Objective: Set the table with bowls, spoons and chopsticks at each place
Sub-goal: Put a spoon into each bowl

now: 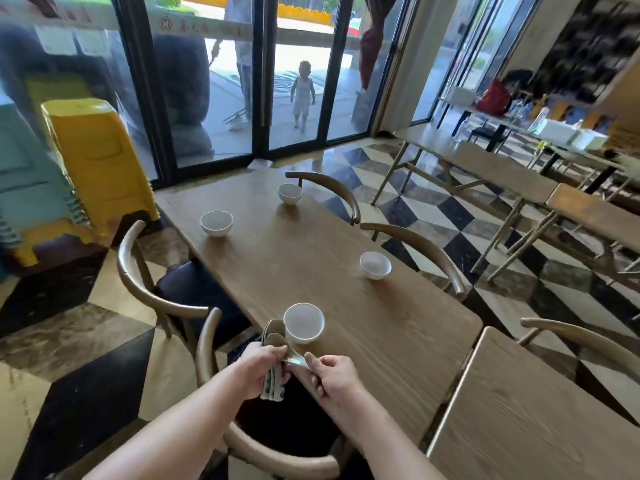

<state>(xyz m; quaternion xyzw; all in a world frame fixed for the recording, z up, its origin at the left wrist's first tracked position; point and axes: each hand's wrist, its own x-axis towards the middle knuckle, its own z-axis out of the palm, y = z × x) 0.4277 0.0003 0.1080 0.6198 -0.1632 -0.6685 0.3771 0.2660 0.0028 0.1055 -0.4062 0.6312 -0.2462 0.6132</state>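
Several white bowls stand on the wooden table (346, 299): a near bowl (304, 322), a right bowl (375, 265), a far left bowl (216, 223) and a far right bowl (290, 193). My left hand (263, 368) grips a bunch of ceramic spoons (274, 336) at the table's near left edge, beside the near bowl. My right hand (334, 377) pinches the handle of one spoon (296, 360) from that bunch. No chopsticks are visible.
Curved wooden chairs stand around the table: one below my arms (277, 459), one at the left (152, 289), two at the right (426, 251). Another table (533, 420) adjoins at the near right. Stacked yellow stools (100, 168) stand by glass doors at the left.
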